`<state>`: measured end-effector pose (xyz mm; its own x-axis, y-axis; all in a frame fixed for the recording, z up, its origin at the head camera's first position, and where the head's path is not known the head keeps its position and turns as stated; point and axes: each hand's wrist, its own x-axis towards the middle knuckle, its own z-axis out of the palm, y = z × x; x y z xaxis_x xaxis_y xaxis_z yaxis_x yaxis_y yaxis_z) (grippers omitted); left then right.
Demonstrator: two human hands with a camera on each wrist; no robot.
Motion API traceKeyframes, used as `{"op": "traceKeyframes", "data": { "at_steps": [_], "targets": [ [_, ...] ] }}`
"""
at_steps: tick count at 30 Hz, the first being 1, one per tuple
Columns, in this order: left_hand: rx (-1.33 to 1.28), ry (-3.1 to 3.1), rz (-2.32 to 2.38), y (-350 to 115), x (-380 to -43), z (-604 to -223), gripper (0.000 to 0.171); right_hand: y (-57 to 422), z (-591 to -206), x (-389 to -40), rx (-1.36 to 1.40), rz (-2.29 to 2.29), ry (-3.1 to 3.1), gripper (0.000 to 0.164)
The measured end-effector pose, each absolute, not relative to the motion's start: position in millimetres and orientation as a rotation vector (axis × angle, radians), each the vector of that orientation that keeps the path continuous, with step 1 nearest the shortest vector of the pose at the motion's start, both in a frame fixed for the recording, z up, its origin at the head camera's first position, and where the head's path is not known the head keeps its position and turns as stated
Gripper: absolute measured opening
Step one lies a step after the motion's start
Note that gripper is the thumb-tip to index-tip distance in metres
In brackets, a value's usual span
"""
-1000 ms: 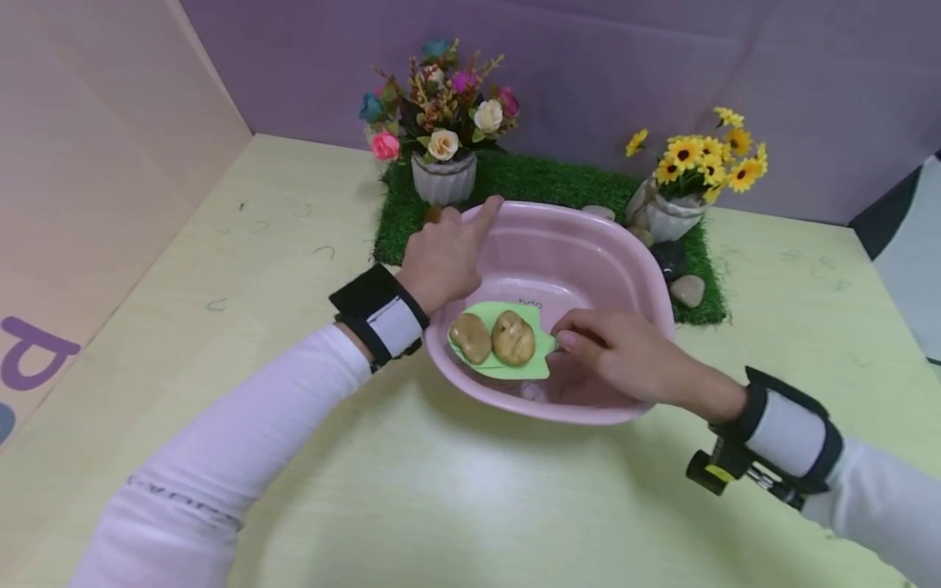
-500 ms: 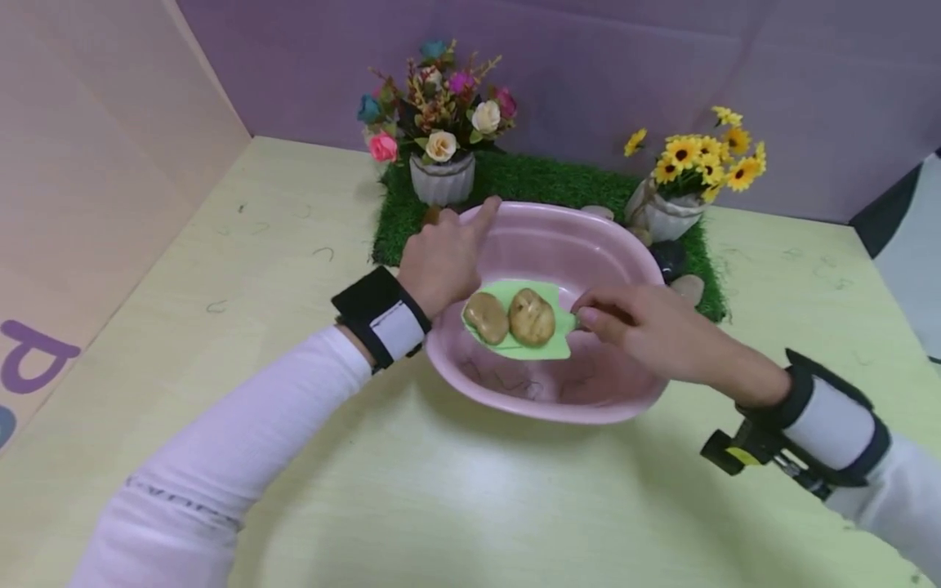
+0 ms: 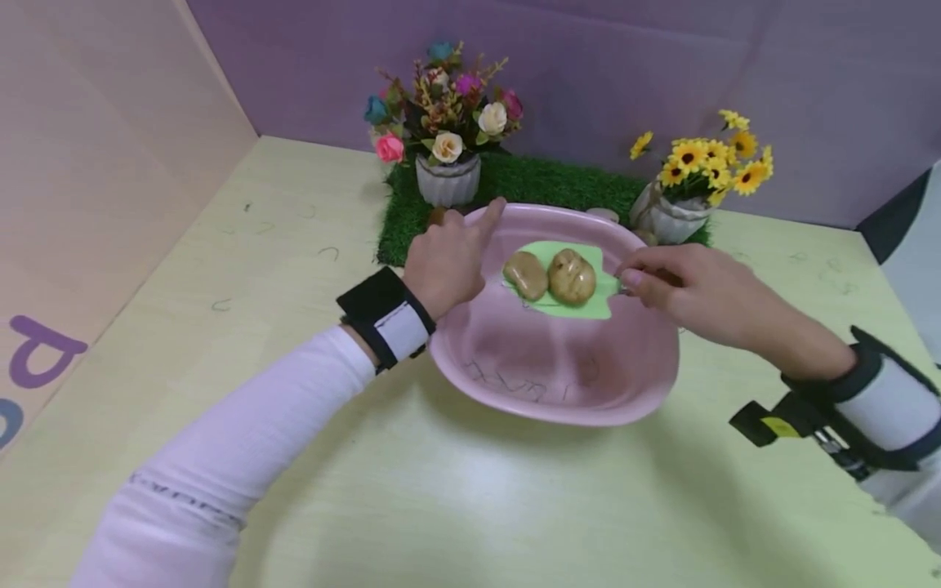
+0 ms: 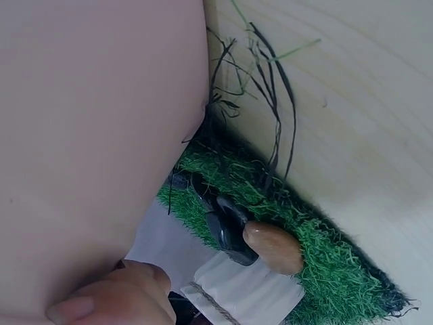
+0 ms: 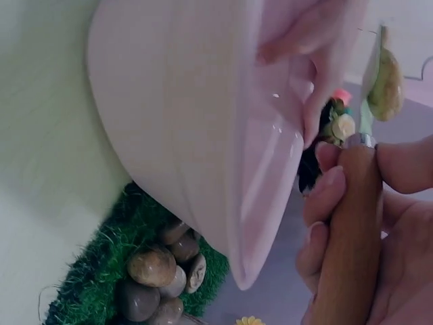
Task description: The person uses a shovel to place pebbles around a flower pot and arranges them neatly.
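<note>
My right hand (image 3: 698, 290) grips the wooden handle (image 5: 352, 237) of a small garden trowel, its green blade (image 3: 562, 310) level over the far part of a pink plastic basin (image 3: 547, 351). Two smooth tan stones lie side by side on the blade, a longer left stone (image 3: 526, 275) and a rounder right stone (image 3: 573, 278). At the basin's left rim my left hand (image 3: 441, 265) holds on, index finger stretched along the edge. In the left wrist view, its curled fingers (image 4: 128, 294) show at the basin's outer wall (image 4: 101, 135).
Behind the basin lies an artificial grass mat (image 3: 566, 181). On it stand a pot of mixed flowers (image 3: 448, 180) and a pot of yellow flowers (image 3: 672, 214). Several pebbles (image 5: 152, 266) sit beside them. Dark strands (image 3: 507, 380) lie in the basin and on the table.
My right hand has carried the trowel with both stones up and to the right, from the basin's near part to its far right part. The left hand has stayed at the rim.
</note>
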<state>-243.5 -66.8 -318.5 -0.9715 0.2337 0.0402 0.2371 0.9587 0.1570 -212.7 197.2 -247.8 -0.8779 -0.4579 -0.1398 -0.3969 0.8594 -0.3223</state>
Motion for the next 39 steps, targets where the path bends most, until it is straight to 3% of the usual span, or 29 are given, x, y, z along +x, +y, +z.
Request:
{"op": "traceKeyframes", "data": {
  "at_steps": [20,30,39],
  "targets": [
    [-0.420,-3.056,-0.222,-68,-242,-320,0.083,206,-217,-254,-0.390,-0.536,2.827,0.045],
    [-0.420,-3.068,-0.260,-68,-243,-321,0.085,210,-215,-272,-0.281,-0.499,2.784,0.065],
    [-0.417,-3.041,-0.248,-68,-242,-321,0.083,207,-216,-282,-0.266,-0.466,2.830,0.056]
  ]
}}
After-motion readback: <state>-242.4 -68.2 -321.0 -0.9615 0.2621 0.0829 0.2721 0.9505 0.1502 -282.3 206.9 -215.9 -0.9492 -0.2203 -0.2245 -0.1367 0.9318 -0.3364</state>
